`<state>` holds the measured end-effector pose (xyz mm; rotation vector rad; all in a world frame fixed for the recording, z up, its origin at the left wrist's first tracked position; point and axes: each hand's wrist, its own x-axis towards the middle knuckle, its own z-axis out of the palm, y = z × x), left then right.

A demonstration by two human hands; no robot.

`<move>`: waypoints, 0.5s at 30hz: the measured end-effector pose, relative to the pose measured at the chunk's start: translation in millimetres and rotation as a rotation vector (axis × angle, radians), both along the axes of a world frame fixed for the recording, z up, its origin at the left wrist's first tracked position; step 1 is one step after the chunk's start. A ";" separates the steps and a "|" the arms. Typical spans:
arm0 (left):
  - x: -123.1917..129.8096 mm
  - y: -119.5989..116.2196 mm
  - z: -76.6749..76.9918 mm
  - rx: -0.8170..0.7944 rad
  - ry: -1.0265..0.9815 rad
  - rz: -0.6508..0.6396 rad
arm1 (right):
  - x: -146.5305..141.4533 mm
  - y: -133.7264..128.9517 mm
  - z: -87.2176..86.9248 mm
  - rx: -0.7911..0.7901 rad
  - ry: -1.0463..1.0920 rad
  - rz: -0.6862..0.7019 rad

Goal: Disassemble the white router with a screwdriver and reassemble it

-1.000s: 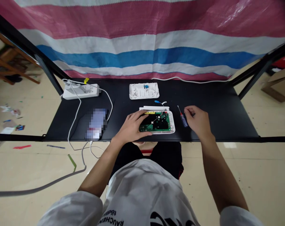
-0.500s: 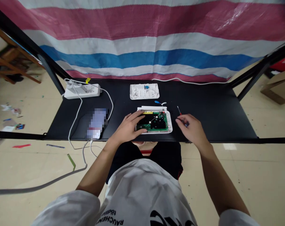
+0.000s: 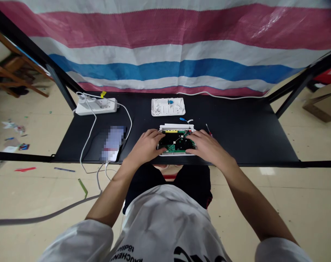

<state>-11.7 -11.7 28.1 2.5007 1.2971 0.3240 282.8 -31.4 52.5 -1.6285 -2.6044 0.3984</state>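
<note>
Biggest thing on my end is the striped sheet (image 3: pixel 178 67) hanging across the far side, then the black tabletop (image 3: pixel 249 142) in front of it. White power strip (image 3: pixel 107 106) sits far left, cords looping off it. Left hand (image 3: pixel 145 146) and right hand (image 3: pixel 207 147) are at either end of an open white casing (image 3: pixel 178 154), mid-tabletop and close to the near edge. Fingers on both are partly spread, tips over the green circuit board (image 3: pixel 171 148); honestly can't tell if they've got a proper hold or are just resting. A pixelated phone-like slab (image 3: pixel 114 143) is near left, and a loose white cover (image 3: pixel 168 109) lies beyond the casing. Screwdriver (image 3: pixel 210 134) is just right of it, handle hidden from me; a bump from that hand could send it rolling. Smallest bits: thin wires (image 3: pixel 178 139) crossing the board and a blue-tipped lead (image 3: pixel 182 119) on the far side. Those worry me most, since a careless lift could snag or tear one. Uneven pressure might flex the board, and a tug nearward could tip the casing off.
</note>
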 end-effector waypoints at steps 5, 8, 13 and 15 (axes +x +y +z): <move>0.4 1.3 0.3 0.010 -0.010 -0.032 | 3.0 -3.8 -8.7 0.034 0.024 -0.008; 1.2 4.0 -1.1 0.020 -0.040 -0.074 | 4.4 -7.6 -15.3 0.069 0.032 0.020; -0.3 6.7 -0.2 0.040 -0.106 -0.110 | 4.5 -14.0 -22.9 0.103 0.065 0.029; -2.0 6.9 1.0 0.032 -0.130 -0.125 | 5.5 -14.8 -24.4 0.097 0.093 0.023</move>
